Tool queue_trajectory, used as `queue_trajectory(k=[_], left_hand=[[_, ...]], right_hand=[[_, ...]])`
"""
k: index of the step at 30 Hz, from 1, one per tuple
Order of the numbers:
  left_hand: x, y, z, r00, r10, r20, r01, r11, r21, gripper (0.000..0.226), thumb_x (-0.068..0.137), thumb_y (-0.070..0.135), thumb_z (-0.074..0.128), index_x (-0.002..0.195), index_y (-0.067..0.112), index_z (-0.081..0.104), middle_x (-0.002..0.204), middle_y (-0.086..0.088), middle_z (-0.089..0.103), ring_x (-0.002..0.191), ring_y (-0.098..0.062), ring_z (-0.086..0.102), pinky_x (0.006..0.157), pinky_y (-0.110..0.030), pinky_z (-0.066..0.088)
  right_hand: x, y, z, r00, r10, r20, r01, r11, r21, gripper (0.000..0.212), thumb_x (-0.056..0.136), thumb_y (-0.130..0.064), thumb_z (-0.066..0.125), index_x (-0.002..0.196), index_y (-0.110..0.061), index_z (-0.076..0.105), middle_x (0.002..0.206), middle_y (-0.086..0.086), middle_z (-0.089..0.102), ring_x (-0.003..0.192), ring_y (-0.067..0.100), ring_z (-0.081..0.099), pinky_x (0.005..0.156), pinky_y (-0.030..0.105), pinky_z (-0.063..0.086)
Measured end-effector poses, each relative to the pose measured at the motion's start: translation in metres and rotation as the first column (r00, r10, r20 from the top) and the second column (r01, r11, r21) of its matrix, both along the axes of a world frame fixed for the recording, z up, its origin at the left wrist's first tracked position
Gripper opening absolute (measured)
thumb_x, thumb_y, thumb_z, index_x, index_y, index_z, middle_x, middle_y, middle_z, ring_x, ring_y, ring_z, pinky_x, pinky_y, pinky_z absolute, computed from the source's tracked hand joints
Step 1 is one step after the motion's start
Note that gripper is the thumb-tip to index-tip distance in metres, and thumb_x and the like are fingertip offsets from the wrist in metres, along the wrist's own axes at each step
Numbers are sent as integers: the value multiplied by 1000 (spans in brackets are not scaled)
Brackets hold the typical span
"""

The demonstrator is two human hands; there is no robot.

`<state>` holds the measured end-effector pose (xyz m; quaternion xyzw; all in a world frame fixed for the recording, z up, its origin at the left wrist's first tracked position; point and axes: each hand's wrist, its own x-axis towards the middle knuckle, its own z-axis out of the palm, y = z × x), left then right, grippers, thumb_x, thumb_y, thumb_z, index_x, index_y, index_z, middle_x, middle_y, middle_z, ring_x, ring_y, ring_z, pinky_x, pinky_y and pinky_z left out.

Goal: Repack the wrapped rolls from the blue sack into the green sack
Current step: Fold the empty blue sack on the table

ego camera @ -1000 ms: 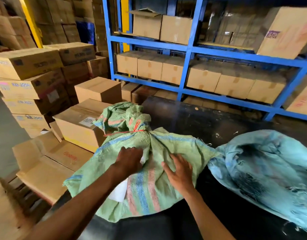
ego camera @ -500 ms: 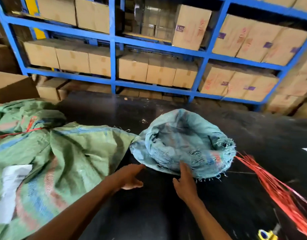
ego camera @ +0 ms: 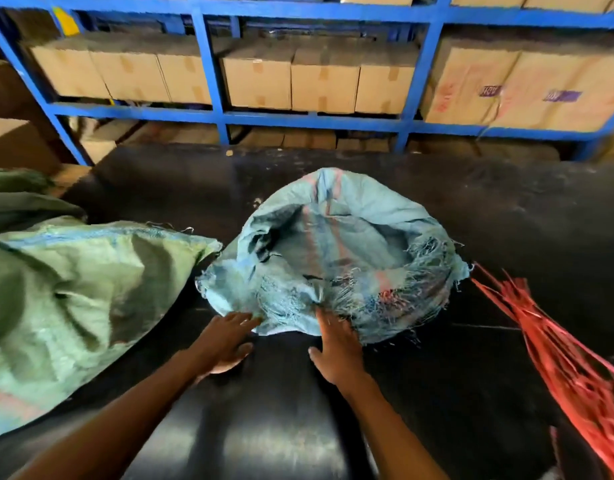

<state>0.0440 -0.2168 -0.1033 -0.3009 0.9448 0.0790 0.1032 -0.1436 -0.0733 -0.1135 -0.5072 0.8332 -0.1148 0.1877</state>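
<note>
Hands (ego camera: 225, 344) (ego camera: 336, 355) touch unlabelled blue sack (ego camera: 336, 251).

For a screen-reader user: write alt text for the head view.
Both hands, left and right, reach flat to the frayed near edge of an open blue sack on a black table. A green sack lies left, red straps right.
</note>
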Motion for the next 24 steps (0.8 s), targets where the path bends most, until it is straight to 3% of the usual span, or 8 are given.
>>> queue_trajectory(k=[4,7,10,14,17,19,21,24], left_hand=[[10,38,6,994,-58,-96,58,998,-1,36,85,27,56,121,31,58,109,-1,67,96,-25,66,79,-26,49],[5,85,9,995,-83,-60,89,990,109,33,87,33,52,119,29,56,121,1,62,110,-25,60,88,-30,49],[8,120,16,983,-135,-121,163,951,264,43,90,41,53,130,26,52,127,1,60,116,-20,56,96,-32,47],[36,130,32,850,-282,-445,328,944,28,27,89,22,54,114,21,62,113,4,64,105,-14,58,84,-32,52],[60,113,41,787,-27,-616,81,995,61,53,77,29,61,129,19,54,133,4,52,126,-19,44,101,-31,38],[76,89,31,879,-103,-465,72,994,-84,75,78,40,49,148,33,22,150,-4,36,141,-21,21,110,-36,22],[91,79,19,982,-95,-162,87,995,-53,75,81,52,30,139,54,-19,158,-1,16,145,-15,-3,117,-41,12],[102,100,7,996,-69,-54,79,977,198,57,92,48,22,134,52,-16,159,4,-1,144,-14,-12,121,-39,3]], right_hand=[[2,-1,7,990,18,-137,-17,1000,8,67,89,-38,56,146,-21,25,148,3,35,133,31,32,107,42,26],[0,2,14,981,73,-180,-69,997,33,61,90,-27,56,144,-21,29,147,3,36,133,34,31,110,42,26],[-5,17,19,975,121,-185,-95,985,142,73,89,-21,60,149,-17,20,157,5,15,142,38,16,117,46,14],[9,48,18,954,159,-255,-178,982,-55,92,85,-15,58,152,-21,-3,158,7,-18,146,33,-8,116,44,-6],[37,67,16,865,367,-341,-427,896,-119,88,68,-28,62,148,-23,25,156,9,25,143,29,23,114,46,16],[54,76,7,838,414,-356,-443,896,-2,78,51,-41,72,124,-26,50,131,4,59,123,26,55,98,47,44],[68,84,3,856,374,-357,-388,921,35,59,49,-35,77,105,-29,61,111,-5,68,107,21,65,95,44,46],[81,98,8,858,311,-408,-325,945,35,34,50,-21,78,82,-28,66,88,-7,69,86,18,68,88,40,30]])
